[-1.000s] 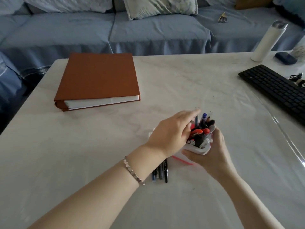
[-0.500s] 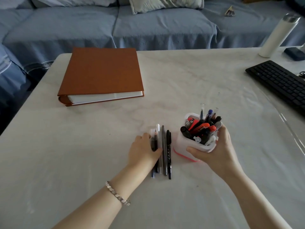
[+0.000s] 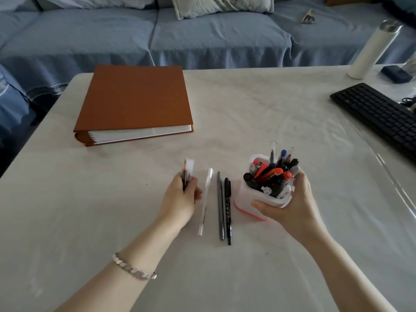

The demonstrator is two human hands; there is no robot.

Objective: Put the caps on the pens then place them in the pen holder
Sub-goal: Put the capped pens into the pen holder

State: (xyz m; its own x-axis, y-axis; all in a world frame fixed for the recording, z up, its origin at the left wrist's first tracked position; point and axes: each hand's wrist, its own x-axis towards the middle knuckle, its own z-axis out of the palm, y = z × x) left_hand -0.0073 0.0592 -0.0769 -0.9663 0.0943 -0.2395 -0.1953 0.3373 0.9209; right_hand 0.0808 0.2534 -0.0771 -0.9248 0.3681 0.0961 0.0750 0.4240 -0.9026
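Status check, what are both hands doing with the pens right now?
Left hand gripping one pen, blurred. Right hand gripping the full pen holder. Three pens lie between. Nothing blocking.

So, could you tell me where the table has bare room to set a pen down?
Bare table stretches between the brown binder and black keyboard, and left of the left hand. Crowded: three pens beside the white pen holder.
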